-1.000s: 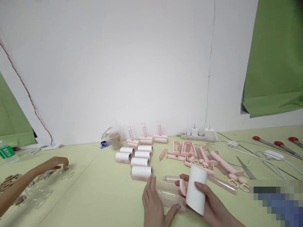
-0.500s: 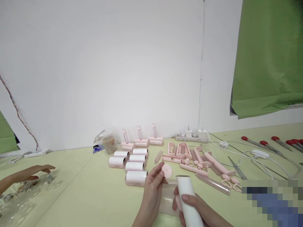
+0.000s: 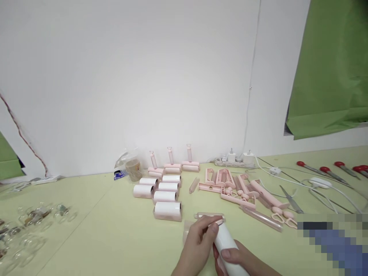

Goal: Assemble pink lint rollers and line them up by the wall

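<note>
My right hand is wrapped round a white lint roll near the table's front edge, the roll pointing away from me. My left hand has its fingers closed over the roll's far end, where a pink end cap shows at the fingertips. A clear plastic cover lies on the table just under and left of my left hand. A clear tube lies just beyond my fingers.
Several finished white rolls in pink holders lie ahead, three upright pink handles behind them. Pink frame parts, scissors, a power strip, cables and red-handled tools lie right. Small clear glass items lie left.
My left hand has brought the pink cap down from above the table onto the roll's far end. The other person's hand at the left has gone out of view.
</note>
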A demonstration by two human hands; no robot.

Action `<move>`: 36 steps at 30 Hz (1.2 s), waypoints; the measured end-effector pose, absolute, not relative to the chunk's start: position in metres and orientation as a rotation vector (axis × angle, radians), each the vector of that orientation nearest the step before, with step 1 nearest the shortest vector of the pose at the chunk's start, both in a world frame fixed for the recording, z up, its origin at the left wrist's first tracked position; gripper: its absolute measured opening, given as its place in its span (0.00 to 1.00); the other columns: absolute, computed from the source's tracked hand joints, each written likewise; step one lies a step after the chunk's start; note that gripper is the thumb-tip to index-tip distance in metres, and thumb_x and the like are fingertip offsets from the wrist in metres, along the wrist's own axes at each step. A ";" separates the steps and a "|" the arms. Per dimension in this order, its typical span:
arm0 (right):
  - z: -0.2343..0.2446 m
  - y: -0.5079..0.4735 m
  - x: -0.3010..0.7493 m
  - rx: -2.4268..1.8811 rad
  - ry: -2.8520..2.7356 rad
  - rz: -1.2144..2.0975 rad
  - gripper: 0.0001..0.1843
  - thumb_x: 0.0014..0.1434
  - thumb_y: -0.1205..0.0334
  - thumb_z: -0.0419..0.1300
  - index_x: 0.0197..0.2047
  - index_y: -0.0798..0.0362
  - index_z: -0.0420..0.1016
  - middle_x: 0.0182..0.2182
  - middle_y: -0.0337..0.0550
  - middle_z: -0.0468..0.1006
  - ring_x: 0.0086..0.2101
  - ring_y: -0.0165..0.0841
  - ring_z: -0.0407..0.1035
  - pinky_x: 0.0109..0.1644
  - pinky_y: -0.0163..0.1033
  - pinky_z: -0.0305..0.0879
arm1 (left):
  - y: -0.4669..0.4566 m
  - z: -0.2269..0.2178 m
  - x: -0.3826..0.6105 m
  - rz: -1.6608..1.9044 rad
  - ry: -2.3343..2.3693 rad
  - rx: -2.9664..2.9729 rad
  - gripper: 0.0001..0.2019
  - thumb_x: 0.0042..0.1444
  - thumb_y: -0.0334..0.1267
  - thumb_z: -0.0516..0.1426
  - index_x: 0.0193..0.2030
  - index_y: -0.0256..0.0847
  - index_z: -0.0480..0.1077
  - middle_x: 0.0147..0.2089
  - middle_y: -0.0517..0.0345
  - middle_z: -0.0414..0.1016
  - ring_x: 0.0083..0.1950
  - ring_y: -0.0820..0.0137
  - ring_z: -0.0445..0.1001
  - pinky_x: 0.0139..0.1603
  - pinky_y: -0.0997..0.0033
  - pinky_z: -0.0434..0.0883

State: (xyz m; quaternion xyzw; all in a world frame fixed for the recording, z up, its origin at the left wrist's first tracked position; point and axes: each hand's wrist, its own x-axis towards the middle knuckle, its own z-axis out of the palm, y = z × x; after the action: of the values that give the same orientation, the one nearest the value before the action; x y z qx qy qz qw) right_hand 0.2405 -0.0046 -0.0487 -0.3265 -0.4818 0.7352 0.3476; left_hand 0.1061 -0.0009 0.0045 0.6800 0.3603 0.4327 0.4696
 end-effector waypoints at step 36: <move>0.001 0.000 0.234 -1.089 -1.987 0.055 0.27 0.63 0.63 0.40 0.64 0.47 0.36 0.61 0.43 0.49 0.59 0.37 0.46 0.56 0.43 0.57 | 0.012 -0.014 0.121 1.273 0.442 0.245 0.11 0.55 0.34 0.54 0.40 0.27 0.69 0.42 0.40 0.75 0.43 0.62 0.74 0.47 0.66 0.71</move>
State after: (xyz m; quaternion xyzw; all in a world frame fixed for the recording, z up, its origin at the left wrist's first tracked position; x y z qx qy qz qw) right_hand 0.2343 -0.0004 0.0014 -0.4353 -0.7941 0.0220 0.4235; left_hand 0.1213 0.0118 -0.0144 0.1129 0.2043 0.5878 0.7746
